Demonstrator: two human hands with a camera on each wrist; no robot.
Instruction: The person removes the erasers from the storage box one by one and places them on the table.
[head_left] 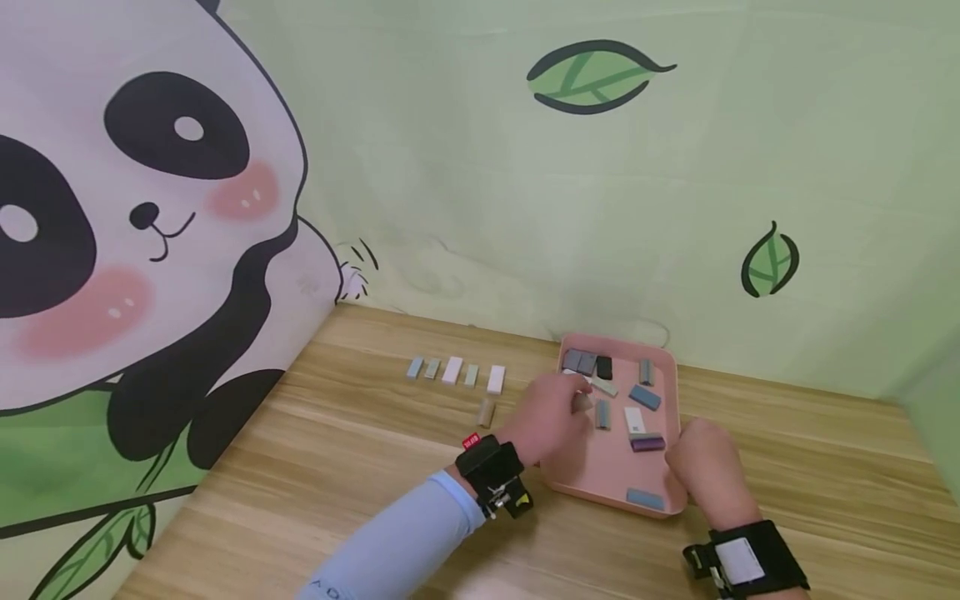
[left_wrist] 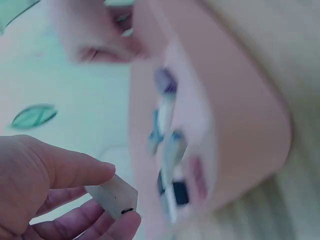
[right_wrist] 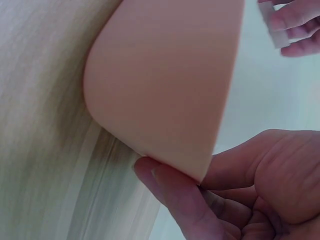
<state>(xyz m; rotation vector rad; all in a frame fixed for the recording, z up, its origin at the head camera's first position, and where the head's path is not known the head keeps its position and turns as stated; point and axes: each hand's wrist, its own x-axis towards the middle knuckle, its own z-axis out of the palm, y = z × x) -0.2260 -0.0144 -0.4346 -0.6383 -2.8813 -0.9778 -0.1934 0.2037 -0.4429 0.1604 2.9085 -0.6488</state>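
Note:
My left hand (head_left: 547, 415) is over the left side of a shallow pink tray (head_left: 592, 479). Between thumb and fingertips it holds a small pale grey-white block (left_wrist: 116, 196) with a dark mark near one end. My right hand (head_left: 707, 468) grips the tray's right wall, thumb on one side and fingers on the other, as the right wrist view shows. Several small blocks lie in the tray, among them a purple one (head_left: 647, 444), a white one (head_left: 634, 419), a blue one (head_left: 645, 397) and a black one (head_left: 603, 367).
Left of the tray on the wooden table (head_left: 360, 433), several small blocks stand in a row, including a white block (head_left: 496, 380) and a light blue block (head_left: 415, 367). A brownish block (head_left: 486, 412) lies just in front of them. Behind hangs a green backdrop (head_left: 480, 167) with a panda.

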